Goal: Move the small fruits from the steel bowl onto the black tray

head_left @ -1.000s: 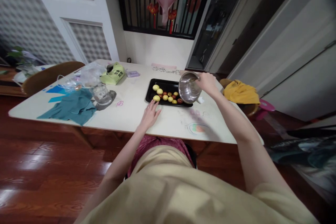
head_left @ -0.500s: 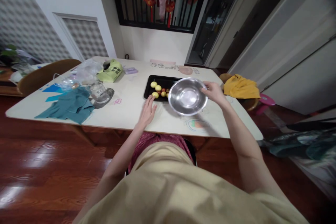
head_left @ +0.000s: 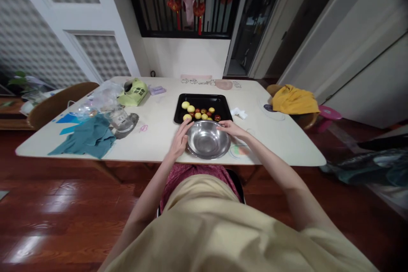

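A shiny steel bowl (head_left: 208, 141) sits on the table's near side, with nothing inside it. My right hand (head_left: 232, 128) pinches its upper right rim. Against the bowl's left edge rests my left hand (head_left: 180, 140), fingers stretched out, fingertips close to a yellow fruit (head_left: 187, 117). Just beyond the bowl lies a black tray (head_left: 219, 102). Several round yellow fruits and several smaller dark red ones, which look like cherry tomatoes (head_left: 217, 117), are spread over its left and near parts. The bowl's rim comes up to the tray's near edge.
On the white table (head_left: 153, 144), a teal cloth (head_left: 87, 136), a clear plastic jar (head_left: 120, 120), plastic bags and a green bag (head_left: 134, 92) stand left. A crumpled white tissue (head_left: 239, 113) lies right of the tray. A yellow cloth (head_left: 295, 100) hangs over the right chair.
The bowl has come down from above the tray's right side to the table in front of me, moved by my right hand. My left hand now touches its edge. More fruits show.
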`<control>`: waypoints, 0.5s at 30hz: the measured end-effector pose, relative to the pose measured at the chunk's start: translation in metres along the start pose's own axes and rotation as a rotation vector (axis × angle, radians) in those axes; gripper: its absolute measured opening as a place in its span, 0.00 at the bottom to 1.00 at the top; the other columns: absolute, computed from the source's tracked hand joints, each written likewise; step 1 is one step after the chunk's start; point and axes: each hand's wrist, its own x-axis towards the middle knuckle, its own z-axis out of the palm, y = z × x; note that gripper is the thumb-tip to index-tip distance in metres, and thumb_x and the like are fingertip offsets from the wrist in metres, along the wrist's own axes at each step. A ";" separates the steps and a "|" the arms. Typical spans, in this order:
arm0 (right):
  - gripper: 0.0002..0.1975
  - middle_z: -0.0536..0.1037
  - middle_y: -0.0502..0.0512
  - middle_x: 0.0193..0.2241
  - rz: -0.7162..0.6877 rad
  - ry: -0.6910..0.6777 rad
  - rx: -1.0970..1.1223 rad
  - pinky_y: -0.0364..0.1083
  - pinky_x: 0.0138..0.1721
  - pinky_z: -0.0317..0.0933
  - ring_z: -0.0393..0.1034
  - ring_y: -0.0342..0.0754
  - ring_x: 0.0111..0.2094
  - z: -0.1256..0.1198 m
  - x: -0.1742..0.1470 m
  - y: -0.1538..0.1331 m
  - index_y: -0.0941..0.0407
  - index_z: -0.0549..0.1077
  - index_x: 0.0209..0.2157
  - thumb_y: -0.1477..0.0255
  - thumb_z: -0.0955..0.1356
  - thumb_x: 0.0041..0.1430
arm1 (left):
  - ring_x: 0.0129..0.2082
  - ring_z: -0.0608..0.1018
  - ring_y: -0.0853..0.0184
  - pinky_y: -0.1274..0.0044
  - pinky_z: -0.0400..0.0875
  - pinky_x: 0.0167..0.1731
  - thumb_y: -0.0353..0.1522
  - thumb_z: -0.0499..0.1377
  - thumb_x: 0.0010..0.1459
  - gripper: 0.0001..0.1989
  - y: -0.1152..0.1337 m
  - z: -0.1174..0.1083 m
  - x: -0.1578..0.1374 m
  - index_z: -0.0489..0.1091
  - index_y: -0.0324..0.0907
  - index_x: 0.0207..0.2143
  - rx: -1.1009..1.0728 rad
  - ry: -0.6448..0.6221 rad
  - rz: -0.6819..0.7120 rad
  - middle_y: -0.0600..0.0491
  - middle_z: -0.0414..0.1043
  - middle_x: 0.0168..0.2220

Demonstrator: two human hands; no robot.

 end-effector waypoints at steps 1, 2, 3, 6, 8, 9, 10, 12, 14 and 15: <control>0.30 0.74 0.47 0.22 -0.003 0.003 -0.042 0.42 0.28 0.58 0.65 0.43 0.23 -0.001 0.003 0.001 0.57 0.77 0.32 0.42 0.74 0.50 | 0.76 0.58 0.55 0.57 0.55 0.75 0.57 0.31 0.72 0.41 0.001 0.000 0.000 0.63 0.47 0.71 0.014 -0.013 0.001 0.46 0.58 0.74; 0.29 0.74 0.47 0.22 -0.001 0.021 -0.102 0.42 0.27 0.58 0.65 0.43 0.23 -0.002 0.006 0.001 0.57 0.78 0.33 0.43 0.72 0.55 | 0.76 0.59 0.55 0.56 0.55 0.75 0.57 0.30 0.72 0.41 0.002 -0.001 0.000 0.64 0.47 0.70 0.024 -0.023 0.004 0.46 0.58 0.74; 0.27 0.74 0.48 0.22 0.003 0.066 -0.183 0.42 0.28 0.58 0.66 0.44 0.23 -0.005 0.010 0.001 0.57 0.79 0.34 0.45 0.70 0.60 | 0.76 0.59 0.55 0.56 0.55 0.75 0.57 0.30 0.72 0.42 0.003 -0.001 0.000 0.65 0.47 0.70 0.029 -0.031 0.009 0.46 0.59 0.73; 0.16 0.80 0.52 0.27 0.013 0.312 -0.518 0.44 0.35 0.63 0.73 0.48 0.30 -0.018 0.022 -0.002 0.56 0.81 0.42 0.59 0.67 0.69 | 0.76 0.60 0.54 0.55 0.56 0.74 0.56 0.31 0.73 0.40 0.005 -0.003 0.001 0.67 0.47 0.68 0.007 -0.039 0.038 0.46 0.62 0.72; 0.12 0.83 0.57 0.37 -0.017 0.378 -0.727 0.46 0.43 0.66 0.76 0.52 0.40 -0.026 0.032 -0.003 0.54 0.81 0.48 0.67 0.69 0.68 | 0.75 0.60 0.54 0.54 0.57 0.74 0.56 0.32 0.73 0.40 0.006 -0.003 0.000 0.68 0.47 0.68 0.001 -0.048 0.043 0.46 0.62 0.72; 0.13 0.83 0.59 0.43 -0.047 0.353 -0.799 0.46 0.46 0.66 0.76 0.53 0.45 -0.028 0.037 -0.003 0.54 0.81 0.50 0.69 0.69 0.67 | 0.75 0.60 0.54 0.54 0.57 0.74 0.57 0.32 0.73 0.40 0.006 -0.003 0.000 0.68 0.47 0.67 0.007 -0.055 0.038 0.46 0.62 0.72; 0.14 0.82 0.61 0.48 -0.080 0.303 -0.846 0.47 0.49 0.66 0.75 0.54 0.49 -0.030 0.043 -0.003 0.54 0.81 0.52 0.71 0.69 0.67 | 0.75 0.60 0.54 0.54 0.57 0.74 0.57 0.31 0.73 0.41 0.006 -0.003 0.000 0.68 0.47 0.67 0.015 -0.063 0.033 0.46 0.63 0.72; 0.15 0.80 0.62 0.52 -0.132 0.196 -0.889 0.47 0.52 0.66 0.74 0.55 0.54 -0.031 0.052 0.000 0.54 0.81 0.54 0.72 0.70 0.67 | 0.75 0.60 0.53 0.53 0.57 0.74 0.57 0.31 0.73 0.41 0.006 -0.004 0.000 0.69 0.47 0.67 0.024 -0.074 0.027 0.45 0.63 0.71; 0.17 0.80 0.60 0.53 -0.144 0.134 -0.907 0.46 0.52 0.66 0.74 0.54 0.54 -0.029 0.061 0.003 0.53 0.81 0.55 0.73 0.71 0.66 | 0.75 0.60 0.53 0.53 0.57 0.74 0.56 0.33 0.73 0.39 0.006 -0.004 0.000 0.69 0.47 0.67 0.010 -0.071 0.037 0.45 0.63 0.71; 0.18 0.80 0.59 0.52 -0.141 0.123 -0.914 0.46 0.52 0.66 0.75 0.54 0.54 -0.028 0.064 0.005 0.52 0.81 0.55 0.74 0.72 0.65 | 0.75 0.61 0.53 0.53 0.57 0.74 0.55 0.34 0.74 0.38 0.005 -0.004 -0.001 0.69 0.47 0.67 -0.005 -0.065 0.048 0.45 0.63 0.71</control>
